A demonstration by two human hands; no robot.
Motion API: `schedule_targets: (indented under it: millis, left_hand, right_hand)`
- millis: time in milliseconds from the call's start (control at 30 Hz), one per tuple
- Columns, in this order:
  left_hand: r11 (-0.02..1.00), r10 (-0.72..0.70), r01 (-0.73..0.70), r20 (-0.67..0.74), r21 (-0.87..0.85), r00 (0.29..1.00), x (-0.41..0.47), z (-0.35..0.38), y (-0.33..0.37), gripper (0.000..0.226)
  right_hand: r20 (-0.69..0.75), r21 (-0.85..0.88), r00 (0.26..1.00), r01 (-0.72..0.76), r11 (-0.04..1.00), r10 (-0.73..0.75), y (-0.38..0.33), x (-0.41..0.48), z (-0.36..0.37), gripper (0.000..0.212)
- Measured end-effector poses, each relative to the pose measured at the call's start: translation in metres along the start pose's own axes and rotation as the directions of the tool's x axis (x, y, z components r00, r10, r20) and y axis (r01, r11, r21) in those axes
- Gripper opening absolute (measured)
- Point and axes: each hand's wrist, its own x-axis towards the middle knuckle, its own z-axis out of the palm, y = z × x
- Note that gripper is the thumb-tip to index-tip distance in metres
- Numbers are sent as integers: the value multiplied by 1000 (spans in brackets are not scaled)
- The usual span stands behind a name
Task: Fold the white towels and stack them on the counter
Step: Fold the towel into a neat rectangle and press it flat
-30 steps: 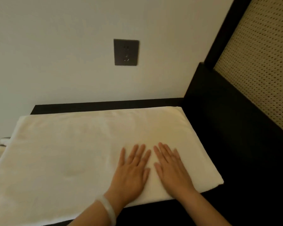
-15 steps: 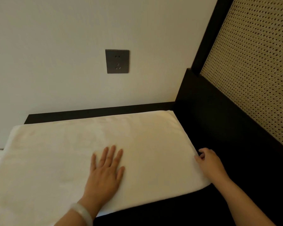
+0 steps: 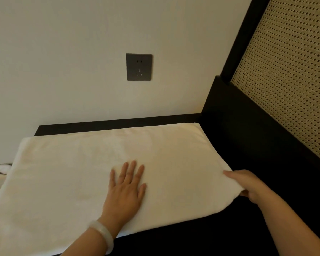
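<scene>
No writing, label or number can be read, not even on the wall socket (image 3: 139, 67)

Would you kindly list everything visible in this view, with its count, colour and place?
white towel: one, white, spread flat across the counter, its left part running out of view
counter: one, black, under the towel
white cloth: a small bit, white, at the left edge beyond the towel; what it is cannot be told
wall: one, off-white, behind the counter
socket: one, dark grey, on the wall above the towel
cane panel: one, tan weave in a black frame, at right
bracelet: one, pale, on the left wrist
left hand: flat on the towel's middle
right hand: grips the towel's right edge
</scene>
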Motion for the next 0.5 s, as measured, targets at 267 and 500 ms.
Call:
schedule_targets:
  millis: [267, 500]
  left_hand:
    - [368, -318, 299, 183, -881, 930, -2, -63, -21, 40]
    - [-258, -446, 349, 431, -901, 784, -23, -92, -55, 21]
  right_hand:
    - [63, -138, 910, 415, 899, -410, -80, -80, 84, 10]
    - [470, -288, 717, 676, 679, -515, -76, -144, 229, 37]
